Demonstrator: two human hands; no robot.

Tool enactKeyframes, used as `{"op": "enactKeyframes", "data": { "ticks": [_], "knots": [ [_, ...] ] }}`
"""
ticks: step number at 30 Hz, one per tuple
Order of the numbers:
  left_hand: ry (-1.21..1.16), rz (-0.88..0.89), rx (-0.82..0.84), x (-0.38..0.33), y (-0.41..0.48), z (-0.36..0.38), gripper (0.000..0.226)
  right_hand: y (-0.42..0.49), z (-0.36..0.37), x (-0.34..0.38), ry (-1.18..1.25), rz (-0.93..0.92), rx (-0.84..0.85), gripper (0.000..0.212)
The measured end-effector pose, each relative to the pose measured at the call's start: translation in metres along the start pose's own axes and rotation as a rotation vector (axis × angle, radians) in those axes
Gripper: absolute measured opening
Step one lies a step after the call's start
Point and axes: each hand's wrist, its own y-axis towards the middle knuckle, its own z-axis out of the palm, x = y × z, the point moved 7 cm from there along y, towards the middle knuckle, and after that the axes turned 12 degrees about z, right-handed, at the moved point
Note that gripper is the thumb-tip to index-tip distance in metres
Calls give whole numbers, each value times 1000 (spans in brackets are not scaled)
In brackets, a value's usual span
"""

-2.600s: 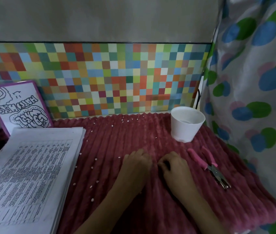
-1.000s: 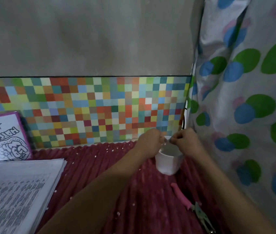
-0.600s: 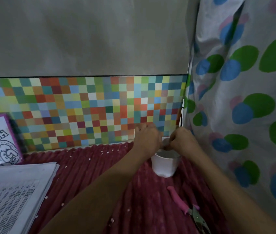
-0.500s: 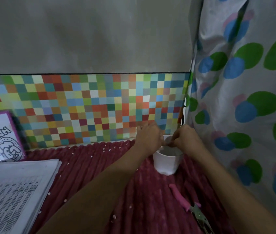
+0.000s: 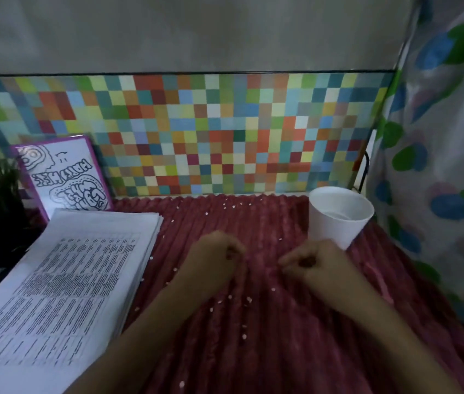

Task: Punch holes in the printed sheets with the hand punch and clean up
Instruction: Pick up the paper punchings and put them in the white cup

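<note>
The left hand (image 5: 216,260) and right hand (image 5: 316,265) sit low over the red ribbed cloth (image 5: 267,359), fingers curled in; I cannot tell whether they pinch anything. The printed sheets (image 5: 63,280) lie stacked left of the left hand. A white cup (image 5: 339,220) stands just beyond the right hand, and loose paper dots (image 5: 249,299) are scattered around both.

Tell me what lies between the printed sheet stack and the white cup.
Head view: ribbed red cloth scattered with white paper dots, plus the left hand and right hand, both with curled fingers.
</note>
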Motion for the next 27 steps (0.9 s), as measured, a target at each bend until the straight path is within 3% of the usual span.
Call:
{"op": "enactKeyframes", "data": {
  "ticks": [4, 11, 17, 22, 27],
  "knots": [
    [3, 75, 41, -1, -45, 34, 13, -3, 36, -28, -114, 63, -44, 13],
    [63, 53, -78, 0, -58, 46, 19, -13, 42, -28, -150, 2, -178, 7],
    [76, -21, -188, 2, -58, 41, 19, -14, 47, -24, -144, -19, -206, 19],
    [-160, -135, -258, 22, -63, 19, 15, -14, 37, -28, 30, 27, -197, 29],
    [-38, -83, -343, 40, -79, -16, 12, -30, 29, -10, 142, -48, -271, 22]
  ]
}}
